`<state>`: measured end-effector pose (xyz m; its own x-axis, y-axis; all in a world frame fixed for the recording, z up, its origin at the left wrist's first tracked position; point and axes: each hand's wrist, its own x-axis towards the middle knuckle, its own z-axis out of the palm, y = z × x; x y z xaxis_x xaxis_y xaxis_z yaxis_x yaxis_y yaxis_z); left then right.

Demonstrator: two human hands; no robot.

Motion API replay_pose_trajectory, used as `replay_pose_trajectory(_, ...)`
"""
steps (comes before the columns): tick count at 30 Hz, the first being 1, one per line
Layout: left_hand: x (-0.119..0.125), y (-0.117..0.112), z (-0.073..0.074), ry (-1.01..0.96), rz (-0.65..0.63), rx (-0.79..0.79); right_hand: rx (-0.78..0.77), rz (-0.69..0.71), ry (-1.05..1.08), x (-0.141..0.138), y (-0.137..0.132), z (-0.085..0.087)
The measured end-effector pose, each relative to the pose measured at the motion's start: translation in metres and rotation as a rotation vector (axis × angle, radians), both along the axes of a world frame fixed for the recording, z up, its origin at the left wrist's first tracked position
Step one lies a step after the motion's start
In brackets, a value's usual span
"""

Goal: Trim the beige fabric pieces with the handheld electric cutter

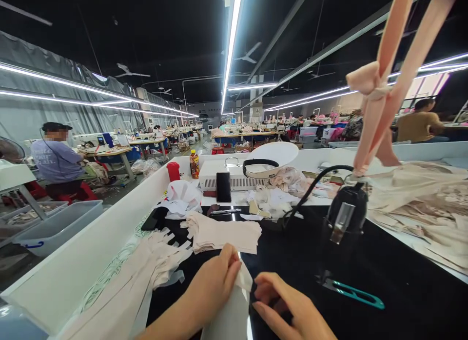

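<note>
Between thumb and fingers, my left hand pinches the top of a pale fabric piece that runs down toward me over the black tabletop. My right hand is just right of the fabric, its fingers curved and apart with nothing seen in them. A stack of beige fabric pieces lies beyond my hands. More long beige strips are heaped at the left. To the right of my right hand lie teal-handled thread snips.
A black device with a cable hangs at right beneath pink straps. A white vented box, a phone and a bottle stand at the back. Beige fabric covers the right side. Co-workers sit farther off.
</note>
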<state>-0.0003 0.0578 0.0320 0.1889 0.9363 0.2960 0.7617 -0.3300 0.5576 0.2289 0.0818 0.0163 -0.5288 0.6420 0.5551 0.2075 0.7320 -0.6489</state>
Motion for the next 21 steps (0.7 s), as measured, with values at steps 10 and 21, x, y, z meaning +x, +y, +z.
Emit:
replay_pose_trajectory(10, -0.029, 0.033, 0.040, -0.466, 0.136, -0.074, -0.861, 0.245, 0.374, -0.090, 0.010, -0.028)
replay_pose_trajectory(21, -0.091, 0.072, 0.039, -0.580, 0.321, -0.042, -0.550, -0.242, 0.225, -0.073, 0.109, 0.000)
